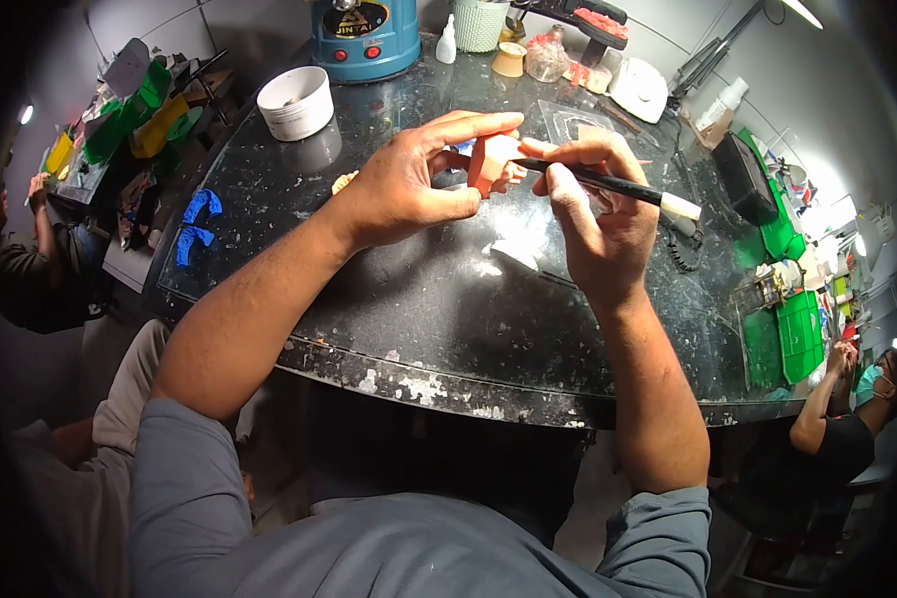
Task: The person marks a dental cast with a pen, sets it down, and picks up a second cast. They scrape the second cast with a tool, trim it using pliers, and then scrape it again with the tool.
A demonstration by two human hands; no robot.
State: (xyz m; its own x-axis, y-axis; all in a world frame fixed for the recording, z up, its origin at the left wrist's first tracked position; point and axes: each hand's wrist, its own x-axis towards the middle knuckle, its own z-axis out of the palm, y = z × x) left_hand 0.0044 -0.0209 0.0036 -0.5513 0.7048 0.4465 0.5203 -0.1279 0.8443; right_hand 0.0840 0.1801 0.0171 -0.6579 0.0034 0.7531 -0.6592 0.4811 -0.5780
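Note:
My left hand [394,189] is closed around an orange-pink dental model [488,164], thumb below and fingers above, holding it up over the dark worktop. In my right hand [603,224] is a slim black pen-like tool [618,183] with a pale rear end, gripped like a pencil. Its front end points at the model; whether the tip touches cannot be made out. Partly hidden behind my left wrist lies a small yellowish piece [344,182]. Two blue curved pieces [201,206] rest on the worktop to the left.
A white tub [297,105] and a blue machine [367,45] stand at the back left. Along the back are a small white bottle [447,43], a glass jar [547,58] and a white device [638,90]. Green trays [799,334] line the right. Co-workers sit at both sides.

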